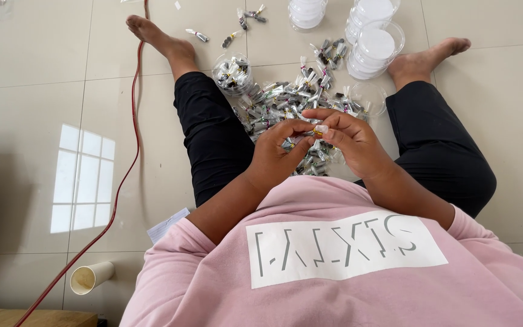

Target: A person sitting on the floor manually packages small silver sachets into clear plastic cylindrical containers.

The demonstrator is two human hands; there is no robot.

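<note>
I sit on a tiled floor with my legs spread. My left hand [276,151] and my right hand [349,139] meet in front of me, both pinching one small clear-wrapped packet with a gold twist tie [317,130]. Just beyond my fingers lies a pile of several similar small wrapped packets [279,100] on the floor between my legs. A clear round tub [232,74] holding more packets stands at the pile's left edge. An open, shallow clear tub [367,97] lies at the pile's right edge.
Stacks of clear lidded tubs [375,45] stand at the back right, another stack [307,12] at the back. A red cable [129,139] runs along the floor on the left. A cardboard tube [91,277] and a paper slip [167,225] lie near my left side.
</note>
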